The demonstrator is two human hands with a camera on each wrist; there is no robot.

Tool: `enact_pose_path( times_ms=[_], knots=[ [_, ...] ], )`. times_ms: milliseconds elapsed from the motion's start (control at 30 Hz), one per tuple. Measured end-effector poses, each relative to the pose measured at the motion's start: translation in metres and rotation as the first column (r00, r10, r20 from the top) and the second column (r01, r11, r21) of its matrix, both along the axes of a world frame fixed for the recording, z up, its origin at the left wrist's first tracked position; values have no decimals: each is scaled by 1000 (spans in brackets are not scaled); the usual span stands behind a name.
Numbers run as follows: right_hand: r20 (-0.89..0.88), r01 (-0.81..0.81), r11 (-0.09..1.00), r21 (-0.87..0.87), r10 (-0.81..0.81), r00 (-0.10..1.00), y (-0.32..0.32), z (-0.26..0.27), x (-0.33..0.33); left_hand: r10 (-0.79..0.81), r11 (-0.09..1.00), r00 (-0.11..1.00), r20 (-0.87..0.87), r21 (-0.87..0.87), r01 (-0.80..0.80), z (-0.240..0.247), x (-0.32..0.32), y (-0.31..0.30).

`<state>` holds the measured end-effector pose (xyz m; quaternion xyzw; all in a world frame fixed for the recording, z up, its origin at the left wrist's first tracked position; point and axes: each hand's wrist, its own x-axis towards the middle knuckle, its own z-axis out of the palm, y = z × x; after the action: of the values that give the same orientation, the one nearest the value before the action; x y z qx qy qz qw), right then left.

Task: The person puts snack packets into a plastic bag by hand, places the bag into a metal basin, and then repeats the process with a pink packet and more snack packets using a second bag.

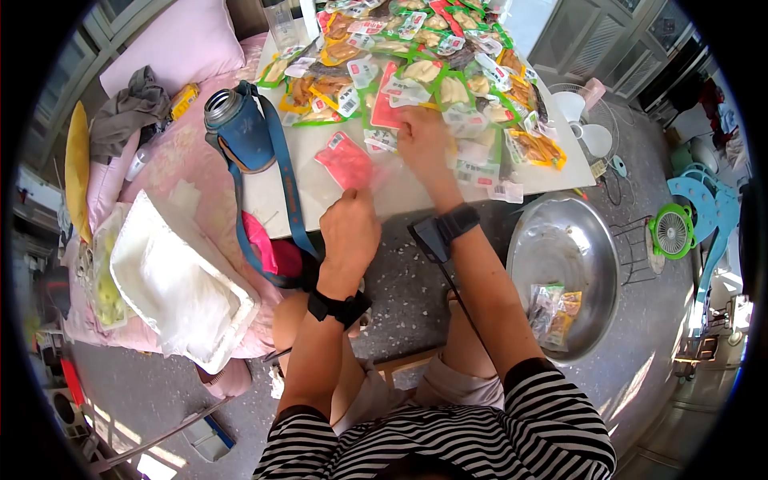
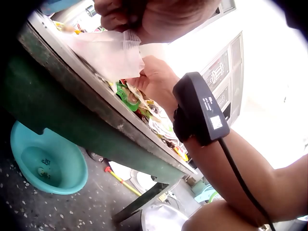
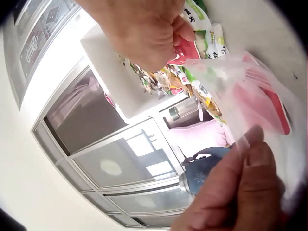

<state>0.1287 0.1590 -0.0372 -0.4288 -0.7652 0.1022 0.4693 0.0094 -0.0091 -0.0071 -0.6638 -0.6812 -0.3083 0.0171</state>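
Observation:
My left hand (image 1: 352, 228) pinches the edge of a clear plastic bag (image 2: 108, 55) between thumb and fingertips at the table's near edge. A red packet (image 1: 344, 160) shows through the bag, also in the right wrist view (image 3: 260, 106). To the right and farther in, my right hand (image 1: 424, 144) pinches another red packet (image 1: 387, 94), which lies over the pile. In the right wrist view, its curled fingers are at the edge of that red packet (image 3: 185, 52). Beyond both hands spreads a heap of sealed snack packs (image 1: 424, 68) with green, orange and clear wrapping.
A blue flask (image 1: 240, 132) with a strap stands at the table's left. A metal basin (image 1: 564, 256) holding several packs is on the right. A white foam box (image 1: 180, 280) rests on the pink bed. A turquoise basin (image 2: 48, 159) sits below the table.

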Motion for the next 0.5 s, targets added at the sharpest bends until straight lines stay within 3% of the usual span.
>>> enact_pose_path(
  times_ms=[33, 133, 233, 333, 433, 500],
  knots=[
    [129, 49, 987, 151, -68, 989, -7, 2, -6, 10, 1000, 1000, 4, -1, -10, 0, 0, 0],
    [381, 116, 981, 153, -166, 909, -21, 6, -18, 17, 1000, 999, -51, 10, -17, 1, -3, -3],
    [481, 99, 976, 192, -182, 858, -27, 7, -22, 26, 1000, 999, -47, 7, -25, 2, -4, -3],
    [461, 106, 974, 199, -189, 867, -24, 1, -27, 54, 997, 999, 4, -46, -54, 1, -5, -3],
    [237, 11, 982, 190, -57, 970, -22, 11, -24, 60, 997, 998, -4, -49, -60, 3, -5, -4],
    [-130, -209, 978, 12, 209, 969, -27, 30, -16, 60, 997, 998, -2, -42, -60, 3, -5, -3]
  ],
)
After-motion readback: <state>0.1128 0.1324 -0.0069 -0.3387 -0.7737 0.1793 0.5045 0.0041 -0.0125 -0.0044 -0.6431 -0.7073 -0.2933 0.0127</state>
